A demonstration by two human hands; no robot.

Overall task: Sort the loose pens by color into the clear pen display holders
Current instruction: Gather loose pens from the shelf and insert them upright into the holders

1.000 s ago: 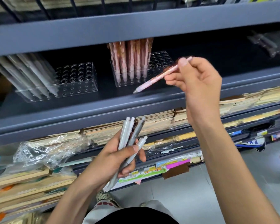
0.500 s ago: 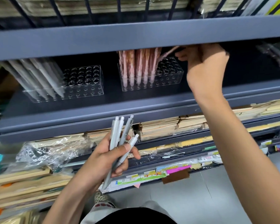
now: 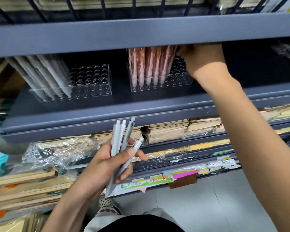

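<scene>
– Four loose grey pens, I count. The left hand has them bunched, fingers curled round the barrels and thumb pressed across the front.

– Where are they relative to the shelf?

– Below its front edge and near the middle. Their long axis is close to upright, with the push-buttons up and the tips down past the heel of the hand.

– And where should grey go?

– In the left holder, on the left part of the shelf. It lies up and to the left of that fist. The racked grey pens fill its left end, with their tops leaning left. The free holes are at its right end, the side nearer the hand.

– So the tips already point the right way?

– I'd say so. The bunch needs lifting over the front edge, not turning round.

– What's the right hand doing?

– It's up at the tops of the pink pens in the right holder, tucked under the upper shelf's front lip. The lip hides the fingertips, so I cannot tell whether they pinch a pen or have let go.

– Which hand is nearer the grey holder?

– The left, I think. The right is well apart from it, with the pink row between them. It would have to take one grey pen from the fist first.
</scene>
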